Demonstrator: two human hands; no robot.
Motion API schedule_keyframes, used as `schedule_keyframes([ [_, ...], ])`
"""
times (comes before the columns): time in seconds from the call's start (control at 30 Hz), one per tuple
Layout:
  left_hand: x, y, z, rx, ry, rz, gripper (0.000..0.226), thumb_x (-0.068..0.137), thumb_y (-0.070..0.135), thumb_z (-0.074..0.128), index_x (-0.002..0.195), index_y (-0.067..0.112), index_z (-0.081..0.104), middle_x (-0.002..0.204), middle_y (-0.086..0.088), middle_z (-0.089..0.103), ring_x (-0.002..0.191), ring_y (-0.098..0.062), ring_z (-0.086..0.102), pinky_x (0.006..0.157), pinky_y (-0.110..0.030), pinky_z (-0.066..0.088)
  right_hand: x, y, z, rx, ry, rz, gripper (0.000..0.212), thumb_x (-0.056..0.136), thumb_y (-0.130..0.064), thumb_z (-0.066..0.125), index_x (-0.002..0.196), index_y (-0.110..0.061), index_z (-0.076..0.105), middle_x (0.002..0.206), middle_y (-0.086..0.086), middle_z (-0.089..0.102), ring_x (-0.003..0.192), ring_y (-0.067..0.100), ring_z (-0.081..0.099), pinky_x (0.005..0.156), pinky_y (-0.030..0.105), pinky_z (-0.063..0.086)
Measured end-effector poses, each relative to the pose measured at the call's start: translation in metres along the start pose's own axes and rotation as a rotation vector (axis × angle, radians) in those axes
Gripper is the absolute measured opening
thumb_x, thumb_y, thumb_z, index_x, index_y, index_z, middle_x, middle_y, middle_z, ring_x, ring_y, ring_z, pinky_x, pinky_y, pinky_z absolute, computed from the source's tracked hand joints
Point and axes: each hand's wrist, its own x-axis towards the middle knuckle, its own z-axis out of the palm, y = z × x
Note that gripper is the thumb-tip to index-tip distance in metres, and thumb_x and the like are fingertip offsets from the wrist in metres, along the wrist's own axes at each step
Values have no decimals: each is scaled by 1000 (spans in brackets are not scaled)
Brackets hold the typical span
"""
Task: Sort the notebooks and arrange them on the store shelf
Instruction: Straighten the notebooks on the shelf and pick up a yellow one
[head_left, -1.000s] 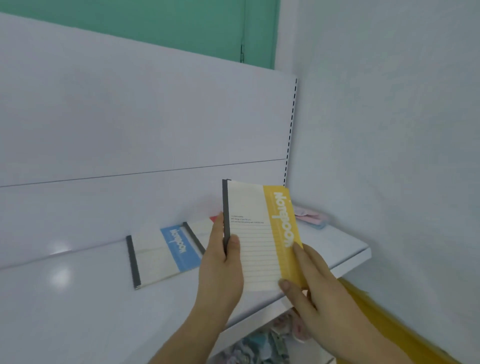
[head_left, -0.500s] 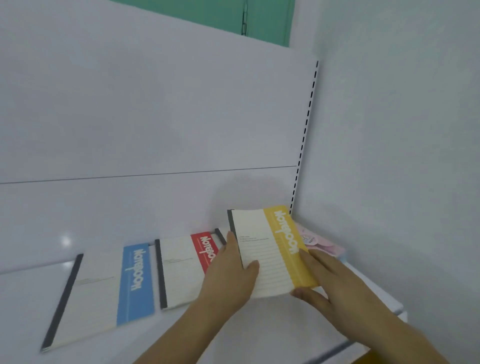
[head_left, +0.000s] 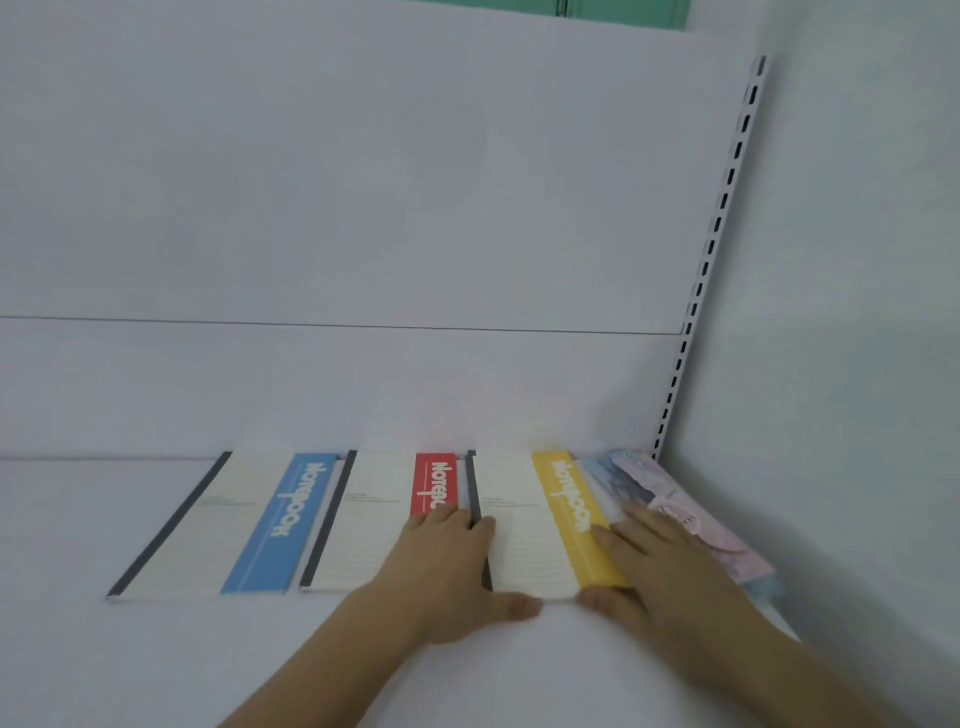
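Shelf (head_left: 156, 665): 3 notebooks lying flat in a row | yellow notebook (head_left: 540, 525) sitting rightmost, beside pastel packets (head_left: 691, 519) | left hand (head_left: 452, 566) and right hand (head_left: 660, 566) pressing it, fingers spread flat.

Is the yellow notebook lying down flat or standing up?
Lying flat. The yellow notebook rests cover-up on the shelf, with both hands on it.

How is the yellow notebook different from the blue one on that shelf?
The yellow notebook has a yellow title band; the blue notebook has a blue one. The yellow one has both hands on it, the left hand and the right hand, while the blue one lies untouched. The yellow one is third in the row, the blue one leftmost. Both lie flat on the shelf, with cream covers and dark spines.
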Motion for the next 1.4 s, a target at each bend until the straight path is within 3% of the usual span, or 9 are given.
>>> schedule_keyframes([
  [0.23, 9, -5, -4, 14, -23, 7, 61, 81, 78, 50, 110, 24, 54, 107, 4, 56, 99, -17, 49, 85, -32, 40, 11, 7, 5, 73, -1, -30, 73, 85, -80, 21, 107, -29, 69, 101, -13, 66, 113, 23, 60, 92, 40, 52],
  [0.4, 12, -16, -7, -95, -53, 30, 49, 82, 70, 57, 101, 25, 56, 100, 8, 54, 95, -14, 52, 88, -35, 49, 21, 15, 9, 199, -50, -52, 111, 61, -92, -6, 125, -29, 57, 125, -17, 55, 135, 9, 29, 110, 21, 21],
  [0.6, 10, -13, -12, -86, -72, 70, 38, 88, 61, 58, 98, 25, 55, 102, 6, 52, 96, -15, 52, 88, -34, 48, 25, 16, 5, 250, -60, -92, 91, 70, -87, 19, 127, -26, 56, 128, -15, 51, 134, 6, 27, 101, 11, 14],
  [0.7, 10, -12, -16, -51, -86, 78, 37, 90, 59, 57, 101, 23, 55, 104, 4, 54, 97, -16, 53, 89, -35, 49, 27, 16, 4, 231, -67, -112, 74, 81, -80, 30, 122, -25, 58, 122, -13, 54, 128, 7, 32, 102, 13, 18],
  [0.83, 8, -10, -17, -19, -96, 69, 38, 91, 59, 55, 102, 23, 56, 102, 3, 55, 95, -16, 54, 88, -35, 50, 26, 20, 10, 240, -7, -120, 81, 78, -85, 16, 105, -24, 63, 102, -14, 56, 109, 8, 44, 97, 26, 38],
  [0.93, 4, -6, -17, 40, -78, 59, 34, 93, 58, 51, 99, 24, 53, 100, 5, 57, 94, -14, 51, 86, -32, 48, 21, 18, 13, 240, 44, -110, 67, 83, -78, 28, 107, -25, 63, 107, -16, 55, 114, 9, 44, 98, 28, 40],
  [1.03, 2, -2, -12, 66, -51, 28, 37, 93, 59, 49, 111, 27, 54, 107, 7, 57, 99, -14, 51, 90, -31, 46, 17, 16, 14, 210, 69, -98, 66, 83, -73, 31, 115, -25, 62, 126, -11, 53, 129, 15, 40, 105, 33, 38],
  [1.2, -10, 5, -14, -28, 42, -9, 64, 98, 53, 47, 154, 26, 29, 156, 5, 35, 144, -18, 30, 119, -35, 26, 19, 10, 6, 217, 76, -94, 74, 81, -70, 24, 133, -28, 53, 145, -7, 43, 142, 18, 27, 115, 33, 27],
  [1.4, -42, 0, -19, -175, 330, -116, 56, 101, 48, 45, 153, 31, 33, 157, 14, 34, 143, -7, 29, 116, -24, 23, 18, -28, -5, 249, 149, -132, 69, 89, -69, 27, 132, -23, 55, 144, -2, 48, 140, 19, 32, 115, 36, 29],
])
